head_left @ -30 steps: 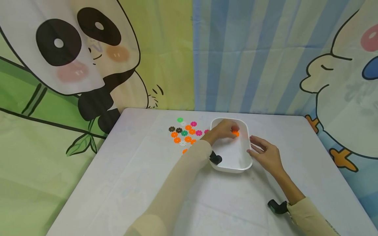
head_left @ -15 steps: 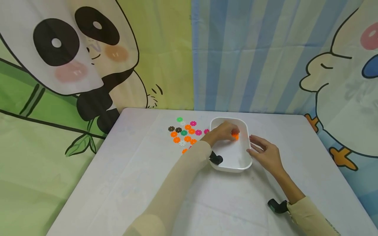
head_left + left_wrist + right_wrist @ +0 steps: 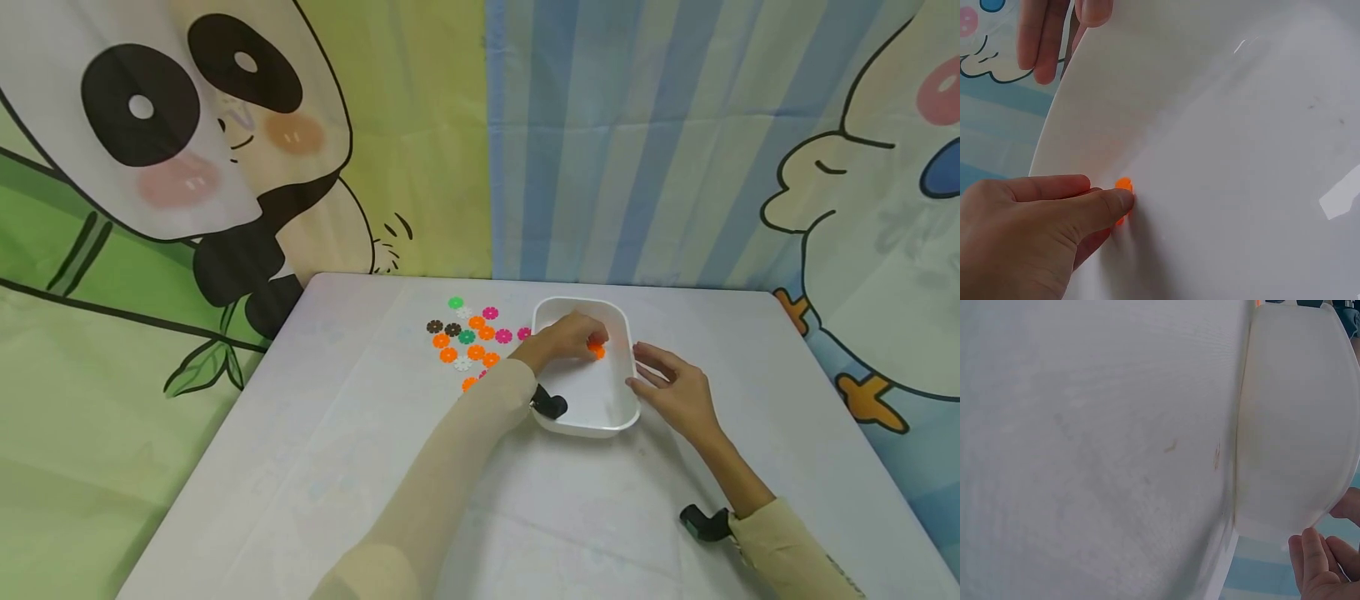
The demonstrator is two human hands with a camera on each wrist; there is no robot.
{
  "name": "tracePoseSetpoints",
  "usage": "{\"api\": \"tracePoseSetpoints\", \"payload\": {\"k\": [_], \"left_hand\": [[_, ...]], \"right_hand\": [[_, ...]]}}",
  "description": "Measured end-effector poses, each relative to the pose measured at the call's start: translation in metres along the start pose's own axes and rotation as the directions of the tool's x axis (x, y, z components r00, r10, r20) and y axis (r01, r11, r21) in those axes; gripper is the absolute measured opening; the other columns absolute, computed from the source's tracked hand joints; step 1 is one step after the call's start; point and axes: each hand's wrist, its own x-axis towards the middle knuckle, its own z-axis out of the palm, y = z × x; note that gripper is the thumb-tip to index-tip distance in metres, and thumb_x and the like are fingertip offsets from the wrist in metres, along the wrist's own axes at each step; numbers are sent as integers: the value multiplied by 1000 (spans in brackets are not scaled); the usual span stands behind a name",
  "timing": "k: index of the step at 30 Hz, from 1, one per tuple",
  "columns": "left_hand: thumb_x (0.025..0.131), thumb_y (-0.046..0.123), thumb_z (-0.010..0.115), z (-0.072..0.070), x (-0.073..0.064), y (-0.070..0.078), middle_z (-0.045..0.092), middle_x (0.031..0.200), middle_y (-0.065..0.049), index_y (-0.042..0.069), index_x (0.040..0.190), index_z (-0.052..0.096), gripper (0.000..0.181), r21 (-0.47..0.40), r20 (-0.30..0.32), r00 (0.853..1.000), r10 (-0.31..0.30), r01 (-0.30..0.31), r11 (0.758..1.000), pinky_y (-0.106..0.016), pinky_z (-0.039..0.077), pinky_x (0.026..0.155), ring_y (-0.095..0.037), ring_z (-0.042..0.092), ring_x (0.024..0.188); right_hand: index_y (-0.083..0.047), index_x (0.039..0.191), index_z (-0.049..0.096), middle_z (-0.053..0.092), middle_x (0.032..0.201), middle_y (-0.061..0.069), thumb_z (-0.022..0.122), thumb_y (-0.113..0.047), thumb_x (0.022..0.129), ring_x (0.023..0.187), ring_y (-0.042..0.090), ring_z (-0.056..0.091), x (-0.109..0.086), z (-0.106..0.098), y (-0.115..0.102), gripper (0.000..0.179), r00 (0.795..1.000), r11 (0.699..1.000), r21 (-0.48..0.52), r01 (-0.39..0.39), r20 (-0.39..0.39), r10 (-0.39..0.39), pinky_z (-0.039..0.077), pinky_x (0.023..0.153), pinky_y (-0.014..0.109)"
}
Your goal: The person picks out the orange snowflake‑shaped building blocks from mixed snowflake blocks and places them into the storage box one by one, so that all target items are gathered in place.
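Observation:
A white plastic tray (image 3: 585,408) with a raised rim sits on the table. My left hand (image 3: 573,336) reaches over its left side in the head view. Thumb and fingers pinch a small orange notched disc (image 3: 1124,183) near the tray's inner right wall; the thumb covers part of it in the left wrist view. At the tray's right side, my right hand (image 3: 681,398) holds the rim, its thumb over the edge and its fingers (image 3: 1314,553) against the outer wall. Left of the tray lie several flower-shaped discs, among them an orange disc (image 3: 476,352) and a dark green disc (image 3: 467,337).
Pink discs, such as the pink disc (image 3: 504,336), lie close to the tray's left wall. My left forearm (image 3: 442,467) partly hides the near end of the disc group. A printed curtain (image 3: 600,167) hangs behind the white table (image 3: 300,500).
My left hand has shifted slightly toward me inside the tray, the orange disc with it. My right hand has stayed at the tray's rim.

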Motion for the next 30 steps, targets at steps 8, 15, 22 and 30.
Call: {"api": "tracePoseSetpoints", "payload": {"k": [8, 15, 22, 30], "left_hand": [[88, 13, 73, -1, -3, 3, 67, 98, 2, 7, 113, 70, 26, -19, 0, 1000, -13, 13, 1000, -11, 43, 84, -10, 58, 91], [88, 13, 73, -5, -5, 7, 68, 100, 1, 6, 114, 70, 27, -43, -14, 999, -41, 41, 998, -12, 44, 85, -11, 58, 92], [88, 12, 73, -22, -9, 5, 68, 110, -3, 5, 117, 67, 30, -158, -77, 992, -99, 86, 984, -12, 46, 85, -12, 60, 96], [89, 8, 71, -64, -24, -6, 66, 115, -7, 2, 120, 64, 33, -214, -173, 981, -84, 46, 976, -15, 48, 87, -15, 61, 104]], "right_hand": [[-6, 137, 55, 56, 137, 11, 80, -15, 82, 123, 30, 56, -1, 0, 1, 61, 1000, 1000, -10, -26, 0, 26, 48, 86, 19], [-6, 137, 55, 55, 137, 13, 79, -12, 82, 123, 30, 55, 0, 0, 0, 60, 1000, 1000, 3, -31, 3, 31, 48, 87, 19], [-2, 137, 53, 55, 136, 16, 78, -8, 83, 123, 33, 55, 1, 2, 1, 60, 1000, 1000, 5, -20, 20, 20, 48, 86, 18], [-2, 137, 54, 55, 137, 14, 78, -12, 83, 123, 32, 55, -1, 1, -2, 59, 1000, 999, -33, -27, 7, 27, 47, 85, 18]]}}
